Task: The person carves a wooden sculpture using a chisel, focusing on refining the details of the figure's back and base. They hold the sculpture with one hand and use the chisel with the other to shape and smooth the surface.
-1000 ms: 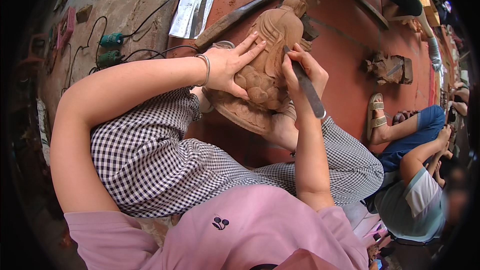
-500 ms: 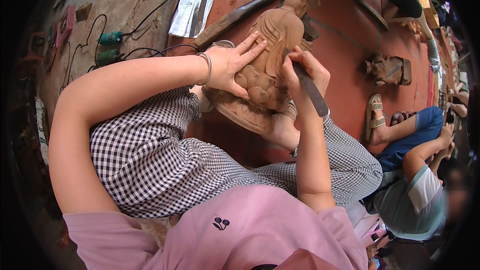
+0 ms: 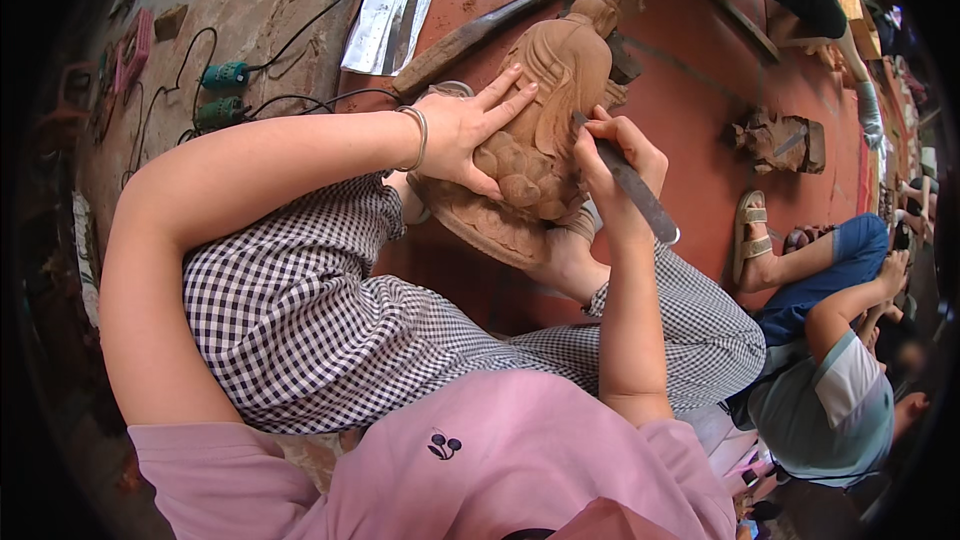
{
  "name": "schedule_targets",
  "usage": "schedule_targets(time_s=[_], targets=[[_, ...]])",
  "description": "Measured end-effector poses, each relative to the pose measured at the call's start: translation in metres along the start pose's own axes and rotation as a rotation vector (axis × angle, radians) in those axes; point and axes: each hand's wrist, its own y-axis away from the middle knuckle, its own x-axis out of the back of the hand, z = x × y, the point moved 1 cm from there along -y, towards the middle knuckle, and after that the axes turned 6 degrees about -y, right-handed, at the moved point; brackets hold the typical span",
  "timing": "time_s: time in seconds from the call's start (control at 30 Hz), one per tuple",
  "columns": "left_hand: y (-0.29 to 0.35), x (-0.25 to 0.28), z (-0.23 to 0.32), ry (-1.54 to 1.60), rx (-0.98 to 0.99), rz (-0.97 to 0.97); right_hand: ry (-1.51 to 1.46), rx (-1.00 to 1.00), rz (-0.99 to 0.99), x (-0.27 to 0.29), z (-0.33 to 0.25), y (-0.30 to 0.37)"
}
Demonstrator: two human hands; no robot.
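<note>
A brown carved statue (image 3: pixel 572 70) of a robed figure lies tilted between my feet, its head pointing away and its broad round base toward me. My left hand (image 3: pixel 465 135) lies flat over the robe and the rounded lumps near the base, fingers spread, holding nothing. With the fingers closed, my right hand (image 3: pixel 625 155) grips a long flat metal carving blade (image 3: pixel 640 200). One end of the blade is at the statue's right side; the other sticks out below my hand. I cannot tell whether the tip touches the surface.
A wooden bar (image 3: pixel 480 35) lies beyond the statue, beside white paper (image 3: pixel 392 25) with a dark strip. Green power tools (image 3: pixel 222 90) with black cords rest at the left. Another carved piece (image 3: pixel 782 143) is at the right, near a seated person (image 3: pixel 825 400).
My right hand and the blade have shifted slightly right and down. My left hand stays spread on the statue.
</note>
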Motion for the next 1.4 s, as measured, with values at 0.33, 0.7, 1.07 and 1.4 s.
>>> schedule_targets(time_s=[0.33, 0.7, 1.07, 1.4], targets=[[-0.001, 0.001, 0.001, 0.011, 0.008, -0.017, 0.029, -0.014, 0.024, 0.001, -0.004, -0.002], [-0.002, 0.007, 0.001, 0.007, 0.015, -0.048, 0.059, -0.018, 0.006, 0.001, -0.013, -0.010], [-0.002, 0.003, 0.001, 0.021, 0.008, -0.038, 0.033, -0.113, -0.019, 0.001, -0.022, -0.014], [0.000, 0.005, 0.001, 0.029, 0.012, -0.038, -0.029, -0.128, 0.029, -0.002, -0.009, -0.008]])
